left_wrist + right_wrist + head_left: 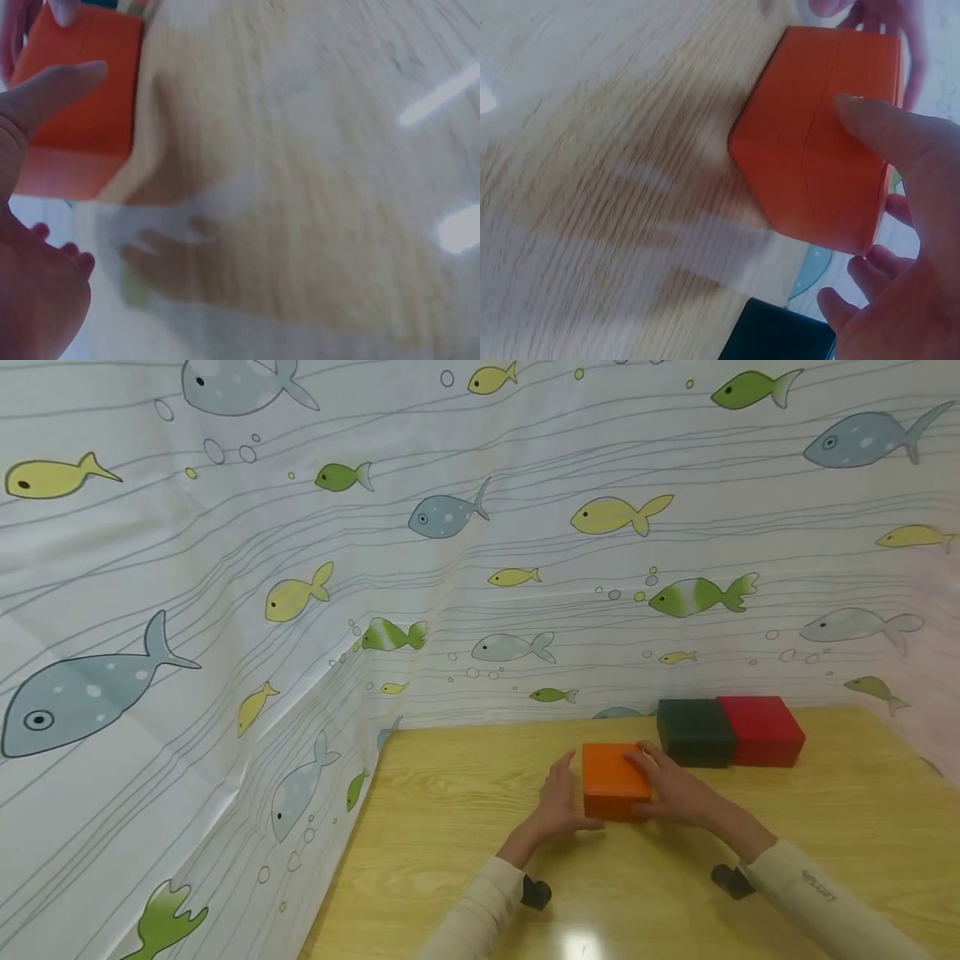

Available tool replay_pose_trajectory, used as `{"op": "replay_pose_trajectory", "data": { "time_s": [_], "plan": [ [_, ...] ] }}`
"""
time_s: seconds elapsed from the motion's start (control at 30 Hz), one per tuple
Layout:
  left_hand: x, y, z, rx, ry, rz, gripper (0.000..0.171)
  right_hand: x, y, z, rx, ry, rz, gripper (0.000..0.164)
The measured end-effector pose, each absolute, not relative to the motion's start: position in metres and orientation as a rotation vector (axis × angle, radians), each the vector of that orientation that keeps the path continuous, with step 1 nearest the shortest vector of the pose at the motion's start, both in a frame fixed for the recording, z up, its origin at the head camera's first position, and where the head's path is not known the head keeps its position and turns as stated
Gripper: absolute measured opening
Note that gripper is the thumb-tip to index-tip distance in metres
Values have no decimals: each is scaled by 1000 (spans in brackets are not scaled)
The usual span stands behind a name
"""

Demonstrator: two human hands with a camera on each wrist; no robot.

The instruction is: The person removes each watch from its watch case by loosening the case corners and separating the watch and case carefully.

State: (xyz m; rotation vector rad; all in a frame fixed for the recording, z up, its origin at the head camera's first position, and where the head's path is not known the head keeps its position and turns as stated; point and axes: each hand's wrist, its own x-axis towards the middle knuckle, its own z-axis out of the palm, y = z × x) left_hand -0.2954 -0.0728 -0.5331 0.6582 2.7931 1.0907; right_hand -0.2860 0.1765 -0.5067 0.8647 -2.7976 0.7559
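An orange block, with a seam along its side, sits on the wooden table between the two hands. To its left is the left hand, its fingers spread and a small gap from the block; its thumb extends in front of the near face. At the right, the right hand reaches over the block's edge, index finger above the top and thumb before the near face. Its fingers look loosely spread in the right wrist view, around the orange block; firm contact cannot be made out. The left wrist view shows the orange block partly behind the left thumb.
A dark green block and a red block stand side by side at the back right. Fish-patterned sheeting rises behind and left of the wooden table. Small black devices are worn at the wrists.
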Motion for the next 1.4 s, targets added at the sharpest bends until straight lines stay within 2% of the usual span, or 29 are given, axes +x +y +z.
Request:
{"op": "replay_pose_trajectory", "data": {
  "time_s": [0.2, 0.53, 0.77, 1.13, 1.4],
  "plan": [
    [-293, -84, -542, 607, 2625, 1204, 128, -284, 170, -506, 937, -2735, 780, 76],
    [-293, -94, -554, 594, 2521, 1282, 119, -287, 176, -513, 995, -2811, 989, 80],
    [-298, -97, -561, 605, 2516, 1280, 120, -292, 179, -519, 1026, -2750, 1065, 70],
    [-292, -97, -566, 675, 2523, 1335, 121, -293, 181, -515, 1048, -2789, 916, 77],
    [-294, -98, -567, 817, 2516, 1370, 121, -301, 185, -507, 1021, -2876, 961, 76]
  ]
}}
